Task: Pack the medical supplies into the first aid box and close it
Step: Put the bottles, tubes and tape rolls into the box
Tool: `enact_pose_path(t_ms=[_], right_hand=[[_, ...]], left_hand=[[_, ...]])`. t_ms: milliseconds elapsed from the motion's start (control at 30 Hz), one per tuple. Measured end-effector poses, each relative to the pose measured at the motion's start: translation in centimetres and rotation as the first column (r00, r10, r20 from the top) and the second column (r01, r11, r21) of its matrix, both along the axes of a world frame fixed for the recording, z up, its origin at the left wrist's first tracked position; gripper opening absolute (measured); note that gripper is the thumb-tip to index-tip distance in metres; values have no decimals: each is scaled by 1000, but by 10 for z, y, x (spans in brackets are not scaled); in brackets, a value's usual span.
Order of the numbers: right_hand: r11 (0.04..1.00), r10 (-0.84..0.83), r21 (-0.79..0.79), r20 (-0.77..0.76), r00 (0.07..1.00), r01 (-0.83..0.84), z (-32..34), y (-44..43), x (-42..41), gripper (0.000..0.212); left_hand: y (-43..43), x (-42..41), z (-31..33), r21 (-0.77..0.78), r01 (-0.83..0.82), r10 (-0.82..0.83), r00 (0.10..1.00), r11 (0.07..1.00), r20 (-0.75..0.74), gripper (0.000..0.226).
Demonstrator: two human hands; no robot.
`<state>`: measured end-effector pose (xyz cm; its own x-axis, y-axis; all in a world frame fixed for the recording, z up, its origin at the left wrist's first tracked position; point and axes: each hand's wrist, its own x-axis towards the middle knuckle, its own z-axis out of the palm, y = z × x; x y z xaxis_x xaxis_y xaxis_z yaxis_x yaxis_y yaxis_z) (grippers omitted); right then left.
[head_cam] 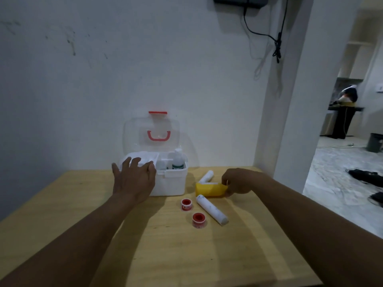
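Note:
The white first aid box stands open at the back of the wooden table, its clear lid with a red handle leaning against the wall. A white bottle stands inside it. My left hand rests with relaxed fingers on the box's front left rim and inner tray. My right hand pinches the right end of a yellow packet lying on the table to the right of the box. Two white bandage rolls and two red tape rolls lie nearby.
The wooden table meets the white wall at the back. Its right edge borders a doorway where a person stands far off. Black cables hang on the wall above.

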<state>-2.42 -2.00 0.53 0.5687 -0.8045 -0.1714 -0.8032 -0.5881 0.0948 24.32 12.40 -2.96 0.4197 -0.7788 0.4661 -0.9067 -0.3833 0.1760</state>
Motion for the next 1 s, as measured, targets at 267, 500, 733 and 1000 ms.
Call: enact_pose_path(t_ms=[267,500,733,1000], right_hand=[[962,-104,274,442,891,-23,65,2,-2,32],[975,40,130,696,717,-180,124,22,33,21],[985,161,-50,602,782,-164,120,29,99,23],[963,254,-175,346,903,-204,88,36,136,28]], left_hand=[[0,0,1,-6,-1,1,1000,1000,-19,55],[-2,6,0,-75,1,-3,999,997,-37,55],[-4,6,-4,-54,-3,2,1000,999,-25,52],[-2,5,-4,-85,-1,-1,1000,996,-28,64]])
